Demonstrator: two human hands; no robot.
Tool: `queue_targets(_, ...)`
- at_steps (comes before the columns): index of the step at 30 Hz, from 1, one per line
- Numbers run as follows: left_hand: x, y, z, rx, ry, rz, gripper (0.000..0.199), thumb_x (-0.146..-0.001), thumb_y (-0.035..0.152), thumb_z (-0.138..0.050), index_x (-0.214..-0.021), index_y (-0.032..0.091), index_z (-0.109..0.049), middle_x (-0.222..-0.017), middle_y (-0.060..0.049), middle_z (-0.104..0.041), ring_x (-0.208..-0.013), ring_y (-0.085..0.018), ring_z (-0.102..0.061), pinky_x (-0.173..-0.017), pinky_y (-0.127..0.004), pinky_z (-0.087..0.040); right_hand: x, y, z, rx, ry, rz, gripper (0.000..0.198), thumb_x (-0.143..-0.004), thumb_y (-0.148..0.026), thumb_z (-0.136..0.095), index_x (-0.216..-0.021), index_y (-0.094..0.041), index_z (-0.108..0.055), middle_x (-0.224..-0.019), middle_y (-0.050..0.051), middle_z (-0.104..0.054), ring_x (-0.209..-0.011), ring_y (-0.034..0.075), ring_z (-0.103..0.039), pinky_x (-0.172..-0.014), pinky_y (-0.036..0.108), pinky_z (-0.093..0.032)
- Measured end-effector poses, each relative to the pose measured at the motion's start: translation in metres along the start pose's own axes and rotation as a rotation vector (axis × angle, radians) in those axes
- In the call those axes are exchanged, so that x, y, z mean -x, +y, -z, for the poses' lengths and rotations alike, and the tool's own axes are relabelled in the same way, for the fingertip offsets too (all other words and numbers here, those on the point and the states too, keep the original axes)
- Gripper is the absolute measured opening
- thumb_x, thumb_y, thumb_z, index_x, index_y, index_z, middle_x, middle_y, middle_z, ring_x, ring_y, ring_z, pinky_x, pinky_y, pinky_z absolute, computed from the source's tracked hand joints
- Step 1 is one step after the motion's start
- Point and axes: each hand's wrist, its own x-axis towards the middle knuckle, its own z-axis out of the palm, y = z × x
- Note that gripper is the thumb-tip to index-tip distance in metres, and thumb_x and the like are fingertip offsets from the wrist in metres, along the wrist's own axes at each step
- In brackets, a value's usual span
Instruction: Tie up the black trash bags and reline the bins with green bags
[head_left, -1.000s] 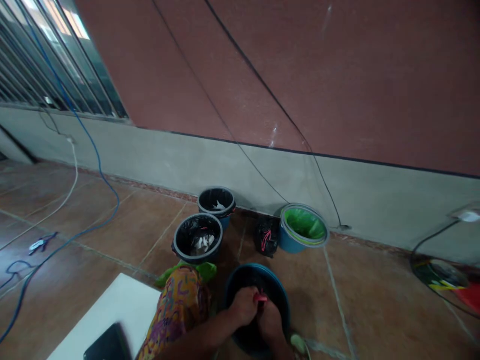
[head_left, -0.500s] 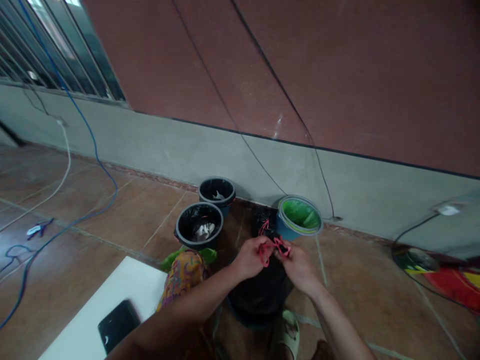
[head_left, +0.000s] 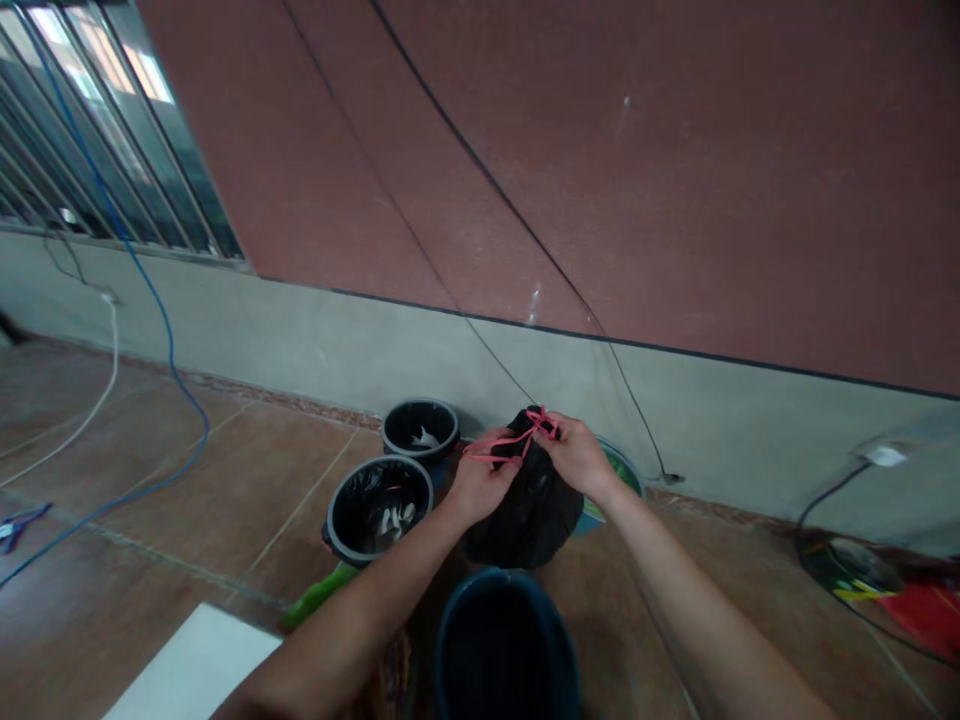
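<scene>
A black garbage bag [head_left: 529,515] hangs from my two hands, its neck gathered by a pink-red drawstring [head_left: 536,420] that is looped in a bow. My left hand [head_left: 484,475] has its fingers closed on the bag's neck, with a drawstring loop lying across them. On the other side my right hand [head_left: 577,455] pinches the neck near the knot. Below the bag stands a dark teal bin [head_left: 506,580], its inside dark and its mouth uncovered. The bag is apart from the bin's rim, beyond it toward the wall.
Two bins lined in black, a rear bin [head_left: 420,402] and a front bin [head_left: 341,490], stand at the left. A green-lined bin [head_left: 637,478] is partly hidden behind my right hand. A white board [head_left: 199,665] lies lower left. A blue cable [head_left: 169,340] crosses the floor.
Both hands have lifted the black bag up out of the teal bin and away toward the wall. The bin's inside now shows. The view has tilted upward.
</scene>
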Motion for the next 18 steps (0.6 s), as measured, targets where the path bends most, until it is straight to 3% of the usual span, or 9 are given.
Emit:
queue_targets(2, -0.005, -0.032, 0.001, -0.1, 0.0, 0.085, 0.03, -0.082, 0.015, -0.06, -0.111, 0.018, -0.066, -0.12, -0.008, -0.067, -0.119, -0.023, -0.058, -0.111, -0.041, -0.04, -0.027, 0.019, -0.01, 0.004, 0.013, -0.004, 0.022, -0.082, -0.029, -0.055, -0.092, -0.018, -0.071, -0.083, 0.002, -0.073, -0.076, 0.017, -0.063, -0.075, 0.028, -0.047)
queue_targets(5, -0.004, -0.08, -0.005, -0.21, 0.023, 0.326, 0.054, -0.077, 0.019, -0.066, -0.13, 0.013, -0.056, -0.133, -0.014, -0.06, -0.129, -0.028, -0.053, -0.115, -0.044, -0.037, -0.062, 0.05, -0.029, 0.037, 0.024, -0.02, 0.02, -0.081, -0.025, -0.055, -0.091, -0.018, -0.071, -0.082, 0.002, -0.073, -0.076, 0.017, -0.062, -0.076, 0.029, -0.047)
queue_targets(10, 0.0, -0.143, -0.032, -0.3, -0.104, 0.58, 0.074, -0.074, 0.02, -0.068, -0.143, 0.007, -0.043, -0.145, -0.021, -0.048, -0.137, -0.03, -0.046, -0.116, -0.037, -0.035, -0.102, 0.101, -0.066, 0.128, -0.012, -0.059, 0.019, -0.081, -0.017, -0.056, -0.092, -0.018, -0.071, -0.089, 0.005, -0.075, -0.083, 0.018, -0.064, -0.079, 0.028, -0.046)
queue_targets(14, -0.006, -0.189, -0.059, -0.312, -0.204, 0.685, 0.078, -0.074, 0.019, -0.066, -0.147, 0.008, -0.038, -0.148, -0.021, -0.045, -0.137, -0.03, -0.047, -0.115, -0.035, -0.036, -0.117, 0.152, -0.099, 0.248, -0.093, -0.161, 0.02, -0.086, -0.016, -0.053, -0.093, -0.018, -0.071, -0.094, 0.005, -0.075, -0.086, 0.017, -0.065, -0.078, 0.026, -0.045)
queue_targets(18, -0.005, -0.237, -0.082, -0.288, -0.277, 0.776, 0.082, -0.072, 0.019, -0.068, -0.147, 0.011, -0.038, -0.149, -0.02, -0.046, -0.135, -0.031, -0.049, -0.114, -0.038, -0.038, -0.107, 0.209, -0.132, 0.411, -0.158, -0.349, 0.024, -0.089, -0.018, -0.049, -0.096, -0.019, -0.072, -0.099, 0.008, -0.075, -0.094, 0.018, -0.066, -0.078, 0.024, -0.044)
